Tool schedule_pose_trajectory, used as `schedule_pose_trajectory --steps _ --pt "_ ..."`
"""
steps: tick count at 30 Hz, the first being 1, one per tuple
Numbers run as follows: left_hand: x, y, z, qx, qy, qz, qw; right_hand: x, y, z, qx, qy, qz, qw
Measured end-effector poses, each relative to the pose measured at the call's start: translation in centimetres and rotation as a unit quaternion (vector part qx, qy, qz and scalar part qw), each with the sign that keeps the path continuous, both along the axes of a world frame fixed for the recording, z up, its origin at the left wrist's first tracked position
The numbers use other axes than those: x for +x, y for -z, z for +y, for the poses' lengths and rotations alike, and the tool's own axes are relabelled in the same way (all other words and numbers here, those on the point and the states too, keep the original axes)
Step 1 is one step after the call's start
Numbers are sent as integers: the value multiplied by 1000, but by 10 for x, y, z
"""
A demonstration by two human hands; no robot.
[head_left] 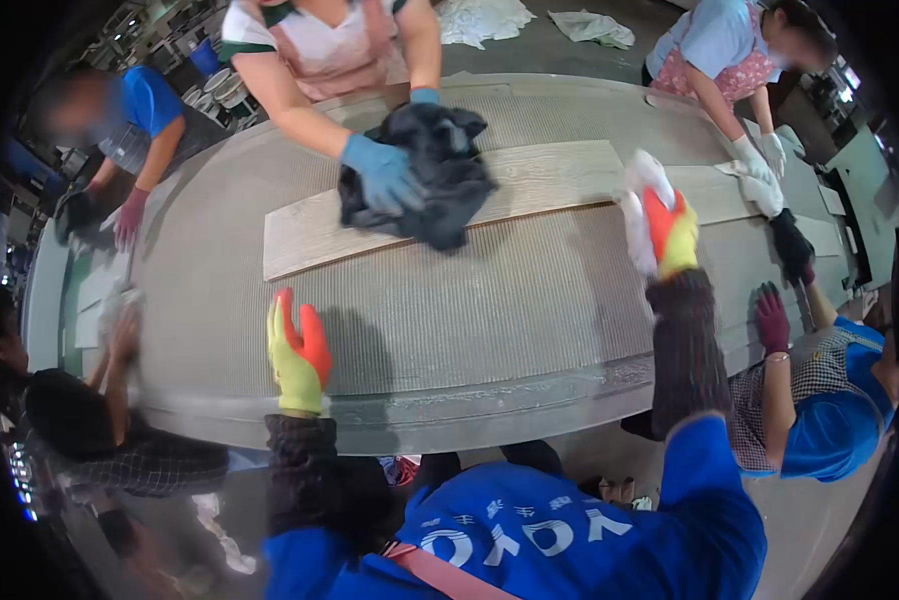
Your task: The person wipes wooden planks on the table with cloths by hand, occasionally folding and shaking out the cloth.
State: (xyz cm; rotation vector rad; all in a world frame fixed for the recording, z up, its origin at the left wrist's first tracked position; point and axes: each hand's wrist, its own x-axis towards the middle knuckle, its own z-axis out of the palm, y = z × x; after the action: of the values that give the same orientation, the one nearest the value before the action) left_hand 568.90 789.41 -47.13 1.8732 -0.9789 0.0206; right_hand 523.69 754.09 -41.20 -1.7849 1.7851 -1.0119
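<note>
White cloth (pixel 637 230) shows, in the head view, clamped in the fingers (pixel 659 213) of the right hand (pixel 674 235), spilling out above and to the left of them, over the meeting ends of a pale board (pixel 559 178) and a second board (pixel 714 192); whether it touches either cannot be told. Below both sets of fingers, the wearer's blue shirt (pixel 599 505) carries large white letters, seen upside down, that seem to read YOYO; the smaller characters beside them are too small to make out surely. The right arm reaches forward, its wrist in a dark sleeve (pixel 687 350). The left hand (pixel 297 365), gloved in yellow and orange, points its fingers away from the body, held together with the thumb apart and nothing between them; it appears above the ribbed tabletop (pixel 449 340), though contact is unclear. Just beyond the left fingers is the pale board's near-left end; its middle is hidden by bunched dark fabric (pixel 424 190) under a co-worker's blue glove (pixel 381 175), left of the right fingers. Motion blurs the cloth's edge, and the second board is partly covered behind the right fingers.
</note>
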Motion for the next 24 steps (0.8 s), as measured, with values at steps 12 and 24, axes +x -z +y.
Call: schedule_pose_trajectory --steps 12,24 --pt "-45 -10 -19 104 -52 -4 993 161 48 11 34 -333 53 941" --pt "-104 -25 -46 63 10 -100 993 30 -3 52 122 -290 -309 898"
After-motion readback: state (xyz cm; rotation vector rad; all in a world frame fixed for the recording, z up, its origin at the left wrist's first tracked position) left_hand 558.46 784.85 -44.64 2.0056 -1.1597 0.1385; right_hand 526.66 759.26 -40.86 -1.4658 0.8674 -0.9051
